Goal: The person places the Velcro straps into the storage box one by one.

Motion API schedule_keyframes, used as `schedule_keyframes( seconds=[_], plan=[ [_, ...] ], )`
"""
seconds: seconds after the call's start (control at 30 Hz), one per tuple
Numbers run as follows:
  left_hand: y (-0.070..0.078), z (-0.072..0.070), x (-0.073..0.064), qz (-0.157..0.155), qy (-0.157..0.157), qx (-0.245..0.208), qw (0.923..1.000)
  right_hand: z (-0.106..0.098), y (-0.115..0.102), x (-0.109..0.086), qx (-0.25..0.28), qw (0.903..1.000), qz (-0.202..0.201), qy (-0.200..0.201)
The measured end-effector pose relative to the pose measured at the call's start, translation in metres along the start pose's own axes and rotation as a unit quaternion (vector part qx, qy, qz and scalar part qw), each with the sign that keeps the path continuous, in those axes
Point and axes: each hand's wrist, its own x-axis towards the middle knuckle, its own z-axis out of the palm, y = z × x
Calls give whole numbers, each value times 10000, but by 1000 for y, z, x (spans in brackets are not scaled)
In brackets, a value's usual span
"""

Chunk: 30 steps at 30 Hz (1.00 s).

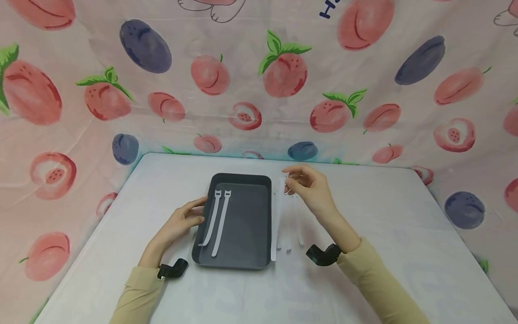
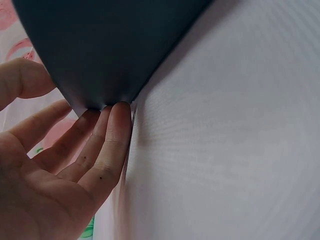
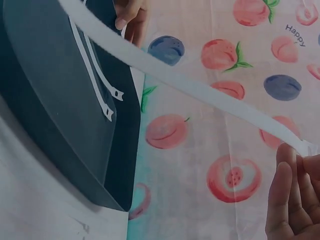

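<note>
right hand (image 1: 309, 186) pinches white strap (image 1: 278, 216) by right rim of dark tray (image 1: 248, 225) | left hand (image 1: 178, 225), uncurled, touches tray's left side | 2 laid straps (image 1: 221, 222) inside | step: apparently loading tray | next: likely needs swinging left, lowering alongside

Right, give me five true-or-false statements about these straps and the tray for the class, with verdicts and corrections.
1. Two white straps lie in the dark tray. True.
2. The right hand is empty. False: it pinches a held strap by one end.
3. The left hand touches the tray's left side. True.
4. The slotted heads of the straps in the tray point toward the person. False: they point away.
5. More straps lie on the table to the tray's right. True.
</note>
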Motion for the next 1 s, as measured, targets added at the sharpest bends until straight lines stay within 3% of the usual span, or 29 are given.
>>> schedule_keyframes(
  seconds=[0.47, 1.0],
  plan=[
    [0, 0, 0, 10, -11, 22, 10000, 31, 9, 14, 165, 9997, -64, -186],
    [-1, -2, 0, -164, -10, 55, 9998, 62, 23, 30, 391, 9983, 368, -242]
  ],
)
